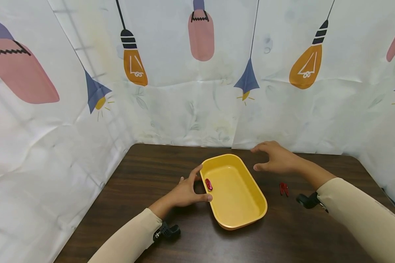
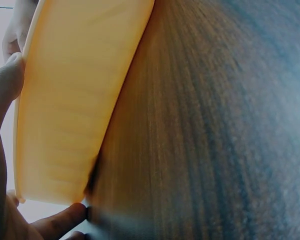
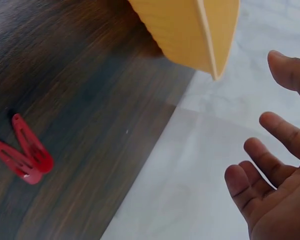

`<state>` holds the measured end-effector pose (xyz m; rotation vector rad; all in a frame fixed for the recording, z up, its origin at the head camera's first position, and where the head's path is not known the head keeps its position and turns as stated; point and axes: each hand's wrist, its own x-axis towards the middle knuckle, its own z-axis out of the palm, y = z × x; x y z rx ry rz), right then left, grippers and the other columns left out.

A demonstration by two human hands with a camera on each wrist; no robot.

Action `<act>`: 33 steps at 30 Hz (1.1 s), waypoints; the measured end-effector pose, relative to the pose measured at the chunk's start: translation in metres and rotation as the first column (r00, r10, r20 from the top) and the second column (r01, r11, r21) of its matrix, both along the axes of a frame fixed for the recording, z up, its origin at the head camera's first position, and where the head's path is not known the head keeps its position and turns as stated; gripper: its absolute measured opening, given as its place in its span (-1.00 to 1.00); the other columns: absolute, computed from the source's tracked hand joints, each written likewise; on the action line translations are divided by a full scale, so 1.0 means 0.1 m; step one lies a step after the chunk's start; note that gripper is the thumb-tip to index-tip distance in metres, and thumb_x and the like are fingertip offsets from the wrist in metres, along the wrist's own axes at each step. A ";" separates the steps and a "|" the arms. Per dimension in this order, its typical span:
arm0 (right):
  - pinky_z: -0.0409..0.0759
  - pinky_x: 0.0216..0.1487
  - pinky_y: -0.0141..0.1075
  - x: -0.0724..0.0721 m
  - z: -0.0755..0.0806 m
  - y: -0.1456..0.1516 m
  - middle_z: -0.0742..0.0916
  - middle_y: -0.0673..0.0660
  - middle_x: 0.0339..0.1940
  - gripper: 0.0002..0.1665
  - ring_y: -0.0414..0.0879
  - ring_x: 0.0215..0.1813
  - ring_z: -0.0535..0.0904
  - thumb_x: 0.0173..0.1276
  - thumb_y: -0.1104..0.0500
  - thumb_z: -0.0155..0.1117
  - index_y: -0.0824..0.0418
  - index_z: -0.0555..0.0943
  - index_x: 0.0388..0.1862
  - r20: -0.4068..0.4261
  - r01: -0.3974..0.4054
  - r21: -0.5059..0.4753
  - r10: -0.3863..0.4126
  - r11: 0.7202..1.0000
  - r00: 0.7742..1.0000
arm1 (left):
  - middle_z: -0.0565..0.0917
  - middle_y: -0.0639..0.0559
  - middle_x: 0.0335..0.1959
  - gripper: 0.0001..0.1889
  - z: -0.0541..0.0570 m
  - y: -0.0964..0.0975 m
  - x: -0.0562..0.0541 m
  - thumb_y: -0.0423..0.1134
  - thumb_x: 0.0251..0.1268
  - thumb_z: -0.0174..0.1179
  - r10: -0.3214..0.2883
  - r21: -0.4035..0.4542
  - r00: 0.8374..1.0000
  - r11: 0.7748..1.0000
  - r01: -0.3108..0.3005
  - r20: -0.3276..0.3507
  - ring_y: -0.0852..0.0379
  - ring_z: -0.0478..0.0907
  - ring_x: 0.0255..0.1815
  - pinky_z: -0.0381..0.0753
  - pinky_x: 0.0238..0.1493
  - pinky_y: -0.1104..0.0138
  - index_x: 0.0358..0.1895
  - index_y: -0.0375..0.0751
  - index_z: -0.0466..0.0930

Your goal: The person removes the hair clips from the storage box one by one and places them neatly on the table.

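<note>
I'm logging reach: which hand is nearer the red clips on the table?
The right hand, raised near the clips; the left hand is across the yellow tray from them.

The tray [image 1: 237, 190] sits on the worktop [image 1: 158, 168], about midway between its sides, slanting so that its far end points left and its near end right. Inside the tray, against the left wall and nearer the far end, lie the small clips [image 1: 209, 185]. The left hand [image 1: 185, 190] is at the tray's left side, touching the rim beside these clips. The right hand [image 1: 276, 157] is above the worktop, to the right of the tray's far end and apart from it. Nearer than that hand, right of the tray, two hair clips [image 3: 34, 156] lie on the worktop. Behind the worktop hangs a sheet [image 1: 191, 106].
</note>
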<state>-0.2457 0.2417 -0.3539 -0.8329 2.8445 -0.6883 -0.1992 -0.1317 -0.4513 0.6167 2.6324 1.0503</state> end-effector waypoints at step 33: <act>0.31 0.41 0.20 -0.19 -0.04 -0.67 0.57 0.22 0.36 -0.28 0.25 0.44 0.35 0.38 -0.07 0.47 0.26 0.55 0.39 0.047 -0.120 0.013 0.119 0.993 0.992 | 0.45 -0.06 0.44 0.24 -0.03 -0.01 -0.01 0.46 0.08 0.36 -0.001 0.005 1.000 1.000 0.001 0.002 -0.14 0.46 0.39 -0.34 0.49 -0.31 0.68 0.19 -0.25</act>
